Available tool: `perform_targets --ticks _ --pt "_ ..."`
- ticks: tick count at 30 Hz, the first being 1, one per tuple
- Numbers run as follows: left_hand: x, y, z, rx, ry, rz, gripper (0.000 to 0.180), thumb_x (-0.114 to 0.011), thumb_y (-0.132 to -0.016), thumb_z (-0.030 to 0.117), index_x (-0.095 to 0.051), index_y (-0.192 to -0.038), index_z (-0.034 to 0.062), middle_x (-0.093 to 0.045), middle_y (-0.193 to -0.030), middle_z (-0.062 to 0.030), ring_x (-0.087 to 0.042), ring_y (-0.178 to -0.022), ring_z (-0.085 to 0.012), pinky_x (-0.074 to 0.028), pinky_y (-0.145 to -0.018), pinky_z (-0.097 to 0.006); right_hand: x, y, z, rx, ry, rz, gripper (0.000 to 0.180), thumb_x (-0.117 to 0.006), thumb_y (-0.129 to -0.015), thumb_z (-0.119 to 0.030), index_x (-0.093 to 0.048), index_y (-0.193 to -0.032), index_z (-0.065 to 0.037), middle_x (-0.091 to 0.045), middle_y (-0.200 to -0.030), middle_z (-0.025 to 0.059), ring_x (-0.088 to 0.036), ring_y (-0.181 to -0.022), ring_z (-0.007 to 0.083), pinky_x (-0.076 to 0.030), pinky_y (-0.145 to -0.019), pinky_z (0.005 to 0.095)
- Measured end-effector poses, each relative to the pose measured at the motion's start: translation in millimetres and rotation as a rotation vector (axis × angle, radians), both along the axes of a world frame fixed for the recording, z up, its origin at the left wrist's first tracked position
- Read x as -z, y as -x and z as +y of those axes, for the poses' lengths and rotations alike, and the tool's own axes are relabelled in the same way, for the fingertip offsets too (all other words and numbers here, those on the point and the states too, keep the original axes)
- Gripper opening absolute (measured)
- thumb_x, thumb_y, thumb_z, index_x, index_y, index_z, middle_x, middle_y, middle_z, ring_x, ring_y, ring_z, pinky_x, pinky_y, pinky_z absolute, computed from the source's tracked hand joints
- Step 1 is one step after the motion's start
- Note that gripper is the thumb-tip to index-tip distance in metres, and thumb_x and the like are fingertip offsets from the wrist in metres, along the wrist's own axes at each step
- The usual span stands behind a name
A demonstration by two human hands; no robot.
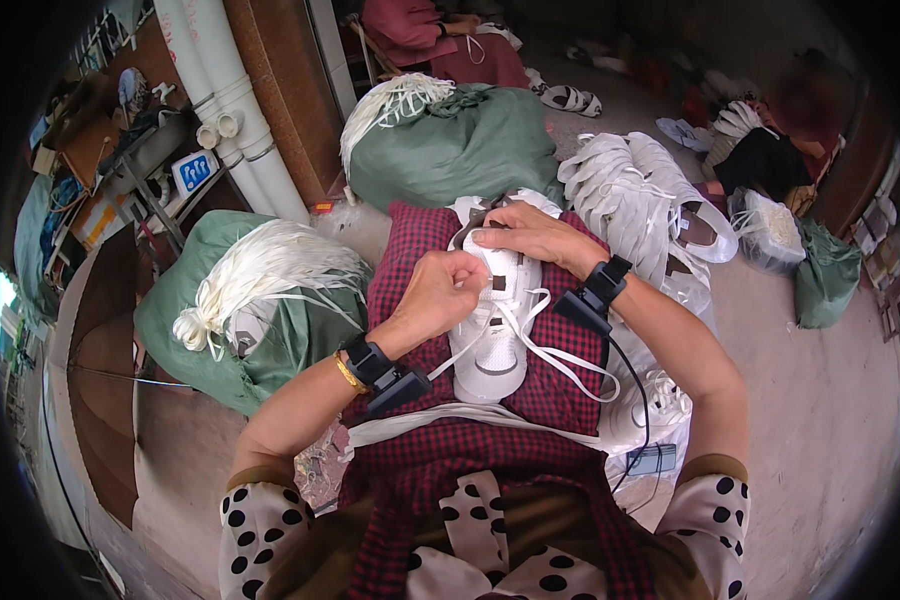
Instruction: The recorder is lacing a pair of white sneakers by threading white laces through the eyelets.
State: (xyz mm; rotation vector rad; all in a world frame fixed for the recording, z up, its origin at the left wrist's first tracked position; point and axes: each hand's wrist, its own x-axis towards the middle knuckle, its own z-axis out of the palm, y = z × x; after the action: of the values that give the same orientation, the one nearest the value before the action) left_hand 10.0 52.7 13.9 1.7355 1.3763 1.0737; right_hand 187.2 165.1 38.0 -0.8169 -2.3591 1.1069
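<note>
- The left hand is held at the shoe's left edge, its fingers curled and the tips drawn close together; whether a lace is pinched between them cannot be told.
- The right hand is laid across the opening end from the right, thumb on the upper, fingers bent beyond it; what is pinched there cannot be told.
- The white shoe is rested sole down on the lap, on red-and-black checked cloth. Its toe is pointed at the wearer's body, its opening away; the long axis is run nearly straight outward from the body.
- The opening end is partly covered by the hands, and loose white laces are spread over the forefoot and off both sides.
- A black cable is hung from the right wrist, clear of the shoe.
- At the left, a green sack is topped by a white lace bundle.
- Ahead, the space is blocked by another green sack.
- To the right, white shoes are piled closely.
- Farther off, a person in red is seated.
</note>
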Motion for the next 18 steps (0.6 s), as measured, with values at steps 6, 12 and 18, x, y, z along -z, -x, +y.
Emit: perform_targets --ticks 6,12,18 --pt "3.7 -10.2 -10.3 -0.068 -0.477 0.278 0.003 -0.069 -0.083 0.003 -0.068 -0.084 0.0013 -0.065 -0.073 -0.0092 -0.057 -0.063 -0.018 -0.046 -0.064 -0.032 -3.4 -4.3 -1.9 0.003 0.056 -0.039 0.045 -0.066 -0.092 -0.048 -0.059 -0.08 -0.006 -0.044 -0.071 -0.007 -0.036 -0.066 0.0053 -0.029 -0.054 0.0281" --pt "11.3 -6.0 -9.3 -0.068 -0.519 0.241 0.006 -0.073 -0.079 0.004 -0.068 -0.084 0.0027 -0.066 -0.08 -0.01 -0.064 -0.074 -0.0261 -0.049 -0.073 -0.037 6.8 -4.3 -5.3 0.005 0.12 0.116 0.046 -0.068 -0.091 -0.047 -0.067 -0.09 -0.002 -0.054 -0.071 -0.0035 -0.044 -0.066 0.0061 -0.036 -0.056 0.0269" --pt "2.1 -15.6 -8.8 -0.004 -0.439 0.212 0.014 -0.072 -0.078 0.002 -0.067 -0.091 0.0014 -0.066 -0.083 -0.0117 -0.065 -0.077 -0.0272 -0.049 -0.082 -0.037 10.7 -8.4 1.5 -0.004 0.16 0.106 0.039 -0.066 -0.093 -0.042 -0.067 -0.091 -0.003 -0.055 -0.073 -0.004 -0.045 -0.068 0.0058 -0.038 -0.058 0.0263"
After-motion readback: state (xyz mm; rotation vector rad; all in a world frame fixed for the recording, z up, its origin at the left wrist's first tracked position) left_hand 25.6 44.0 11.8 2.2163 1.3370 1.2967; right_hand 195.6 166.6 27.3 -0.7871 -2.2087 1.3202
